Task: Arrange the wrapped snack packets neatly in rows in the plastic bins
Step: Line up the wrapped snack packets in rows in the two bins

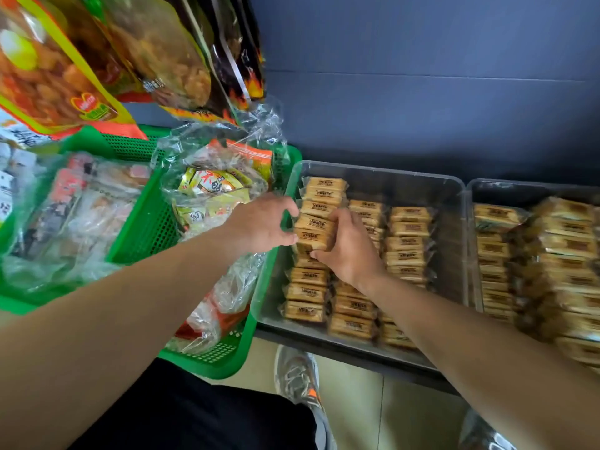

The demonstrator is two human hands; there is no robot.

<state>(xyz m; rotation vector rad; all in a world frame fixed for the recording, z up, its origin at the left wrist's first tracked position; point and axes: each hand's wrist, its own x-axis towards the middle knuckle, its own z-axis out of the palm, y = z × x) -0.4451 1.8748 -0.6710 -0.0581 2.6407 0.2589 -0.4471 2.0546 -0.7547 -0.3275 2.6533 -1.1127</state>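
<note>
Squeezing a stack of packets [314, 229] between my left hand [261, 225] and right hand [349, 246], fingers curled around it, keeping the bin's [383, 172] left row straight.

Right bin [519, 193] cut off by edge, its packets [565, 246] blurred, hanging bags [65, 60] cropped

Open room lies along the far strip and right side of the clear plastic bin [406, 186], centre-right of frame. Tan wrapped snack packets [409, 245] fill the rest. Glossy hanging snack bags [97, 60] crowd the upper left.
</note>
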